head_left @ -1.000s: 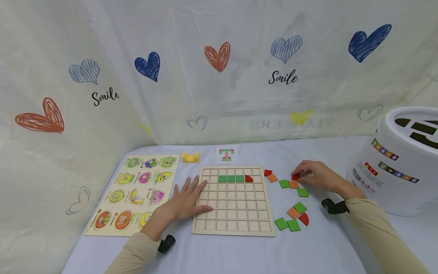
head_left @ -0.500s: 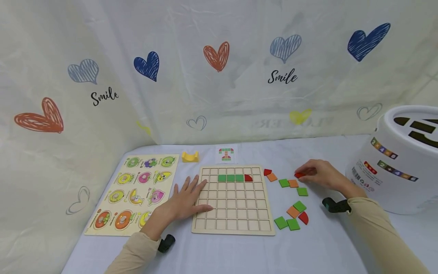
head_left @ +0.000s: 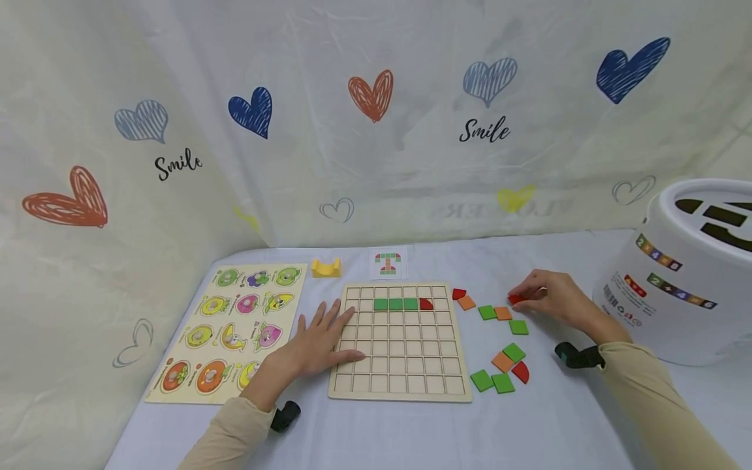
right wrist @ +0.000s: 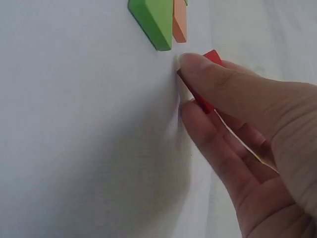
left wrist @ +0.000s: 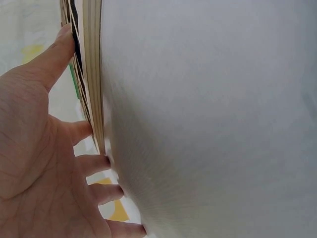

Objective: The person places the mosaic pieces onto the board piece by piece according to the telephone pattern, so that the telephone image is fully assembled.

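With thumb and fingers my right hand (head_left: 555,300) pinches a red tile (right wrist: 202,94) just over the cloth, right of the loose tiles. My left hand (head_left: 314,343) lies with fingers spread, its thumb and fingertips on the left edge of the wooden grid board (head_left: 399,359). In the board's second row sit several green square tiles (head_left: 396,304) side by side, with a red quarter-circle tile (head_left: 425,304) at their right end. Beyond the board lies a small pattern card (head_left: 388,264) showing a T shape in green, red and orange.
Right of the board lie loose green tiles (head_left: 519,328), orange tiles (head_left: 502,361) and red quarter-circle tiles (head_left: 520,372). A fruit puzzle board (head_left: 226,326) lies at left, and a yellow notched block (head_left: 326,268) stands behind. A white bucket (head_left: 675,294) stands at far right.
My right hand has shifted slightly right and away from the loose tiles, with the red tile between its fingers. The left hand has stayed on the board's edge.
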The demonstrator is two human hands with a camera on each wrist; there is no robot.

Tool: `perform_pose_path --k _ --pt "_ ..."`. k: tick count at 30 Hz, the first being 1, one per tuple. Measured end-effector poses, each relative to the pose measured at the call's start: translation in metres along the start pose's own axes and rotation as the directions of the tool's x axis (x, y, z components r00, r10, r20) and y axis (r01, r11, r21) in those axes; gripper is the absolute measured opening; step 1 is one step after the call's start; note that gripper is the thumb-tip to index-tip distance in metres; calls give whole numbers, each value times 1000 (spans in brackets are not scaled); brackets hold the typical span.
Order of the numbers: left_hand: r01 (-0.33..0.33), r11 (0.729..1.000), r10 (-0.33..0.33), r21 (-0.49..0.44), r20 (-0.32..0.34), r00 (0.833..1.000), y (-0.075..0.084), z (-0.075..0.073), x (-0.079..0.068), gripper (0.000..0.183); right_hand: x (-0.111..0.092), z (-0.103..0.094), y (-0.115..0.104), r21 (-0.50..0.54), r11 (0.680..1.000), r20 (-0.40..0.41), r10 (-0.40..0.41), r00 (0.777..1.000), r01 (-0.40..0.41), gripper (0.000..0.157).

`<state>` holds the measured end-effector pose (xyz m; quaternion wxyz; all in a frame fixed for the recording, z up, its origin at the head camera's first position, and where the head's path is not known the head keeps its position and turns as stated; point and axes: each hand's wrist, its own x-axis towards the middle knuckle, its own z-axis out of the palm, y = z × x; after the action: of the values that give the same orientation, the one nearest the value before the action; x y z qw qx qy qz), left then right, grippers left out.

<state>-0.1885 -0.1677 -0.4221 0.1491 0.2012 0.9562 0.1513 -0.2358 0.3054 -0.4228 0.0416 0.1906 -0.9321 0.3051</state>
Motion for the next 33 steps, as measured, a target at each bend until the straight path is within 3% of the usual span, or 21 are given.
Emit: perform_pose_path --k 9,16,21,26,33 --pt "2 1000 -2 -2 -7 1000 -1 0 -1 94 6 2 -17 13 997 -9 -78 997 78 23" --pt "-2 1000 2 5 -9 1000 -1 1 -2 94 23 14 -57 30 970 7 -241 971 240 22" --pt "-1 1000 1 7 -8 1000 1 0 -2 94 37 25 -90 150 954 99 -276 956 260 18" --pt "3 1000 -3 -1 -5 1000 1 -1 -1 94 51 44 -117 235 920 162 -354 921 313 17" --pt "3 1000 -3 -7 -8 1000 1 -1 -2 93 70 73 -140 315 855 160 -476 865 413 17"
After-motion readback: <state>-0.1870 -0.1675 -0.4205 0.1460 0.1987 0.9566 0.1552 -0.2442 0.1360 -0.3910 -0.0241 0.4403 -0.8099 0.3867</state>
